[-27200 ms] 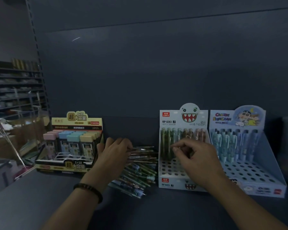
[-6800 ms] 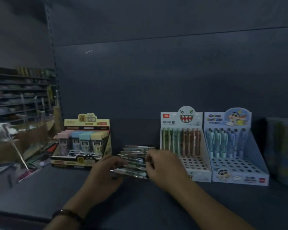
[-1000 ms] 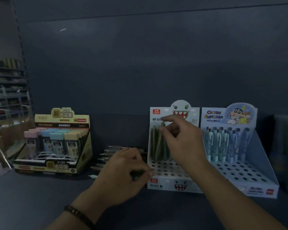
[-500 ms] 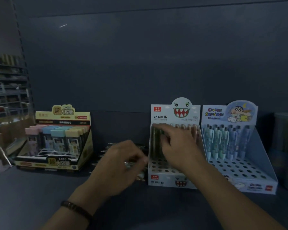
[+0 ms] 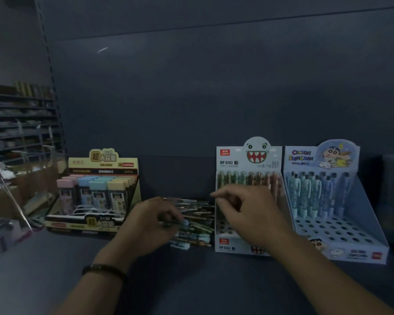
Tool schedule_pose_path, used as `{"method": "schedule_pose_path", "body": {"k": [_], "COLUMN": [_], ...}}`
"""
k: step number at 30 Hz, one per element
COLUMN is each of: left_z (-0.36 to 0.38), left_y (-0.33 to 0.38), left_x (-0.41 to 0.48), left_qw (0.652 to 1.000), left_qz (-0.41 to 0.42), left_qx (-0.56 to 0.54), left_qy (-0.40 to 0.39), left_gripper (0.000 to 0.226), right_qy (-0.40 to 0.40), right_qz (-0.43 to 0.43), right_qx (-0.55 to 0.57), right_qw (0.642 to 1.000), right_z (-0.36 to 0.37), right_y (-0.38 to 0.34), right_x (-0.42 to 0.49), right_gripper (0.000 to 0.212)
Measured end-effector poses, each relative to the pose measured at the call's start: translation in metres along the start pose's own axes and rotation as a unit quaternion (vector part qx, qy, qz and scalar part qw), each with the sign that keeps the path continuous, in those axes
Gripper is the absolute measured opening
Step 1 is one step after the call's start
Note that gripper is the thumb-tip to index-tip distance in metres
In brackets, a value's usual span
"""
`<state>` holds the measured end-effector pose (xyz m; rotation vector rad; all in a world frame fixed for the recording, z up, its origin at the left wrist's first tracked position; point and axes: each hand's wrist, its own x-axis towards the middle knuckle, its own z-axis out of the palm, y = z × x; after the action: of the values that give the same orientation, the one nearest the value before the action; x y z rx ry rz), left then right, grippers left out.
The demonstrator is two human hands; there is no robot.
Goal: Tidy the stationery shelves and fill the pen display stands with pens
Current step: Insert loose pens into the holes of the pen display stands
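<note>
Pulled right hand back from monster stand toward pen pile, grip unreadable | pinching next pen in left hand | likely one more slot filled, plenty still to fill

View: single head camera, worn by the person, wide-angle; straight edges bend near the borders.
Direction: forward and a little down, toward the dark back panel over the shelf.
Nearness: close; left hand and right hand fill the lower middle of the frame.
Centre: loose pens, monster pen stand just right, blue pen stand beyond it.
Left edge: distant shelving, seen small.
</note>
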<state>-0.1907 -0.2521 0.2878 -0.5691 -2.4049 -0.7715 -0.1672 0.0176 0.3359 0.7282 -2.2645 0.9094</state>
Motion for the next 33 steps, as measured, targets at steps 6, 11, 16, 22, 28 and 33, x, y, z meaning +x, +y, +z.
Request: {"method": "schedule_pose_path", "body": {"k": [6, 11, 16, 22, 28, 33], "left_z": [-0.002, -0.002, -0.002, 0.004, 0.006, 0.017], "left_y": [0.001, -0.005, -0.003, 0.0, 0.021, 0.055], "left_x": [0.0, 0.0, 0.0, 0.002, 0.009, 0.012], "left_qw": [1.0, 0.998, 0.994, 0.994, 0.988, 0.956], "left_qz": [0.01, 0.036, 0.045, 0.073, 0.048, -0.009], "left_qx": [0.011, 0.049, 0.096, 0.086, -0.036, -0.26], "left_qy": [-0.015, -0.024, -0.015, -0.01, 0.143, 0.138], "left_gripper": [0.026, 0.02, 0.021, 0.015, 0.019, 0.014], "right_qy": [0.029, 0.045, 0.064, 0.058, 0.067, 0.065], "right_qz": [-0.044, -0.029, -0.036, -0.023, -0.001, 0.03], "right_qx": [0.048, 0.057, 0.061, 0.06, 0.086, 0.194], "right_qw": [0.997, 0.997, 0.995, 0.996, 0.994, 0.978], "right_z": [0.008, 0.008, 0.008, 0.008, 0.009, 0.009], "right_y": [-0.005, 0.001, 0.0, 0.003, 0.002, -0.008], "right_x": [-0.004, -0.004, -0.005, -0.004, -0.004, -0.002], "right_gripper": [0.016, 0.017, 0.018, 0.019, 0.017, 0.019]}}
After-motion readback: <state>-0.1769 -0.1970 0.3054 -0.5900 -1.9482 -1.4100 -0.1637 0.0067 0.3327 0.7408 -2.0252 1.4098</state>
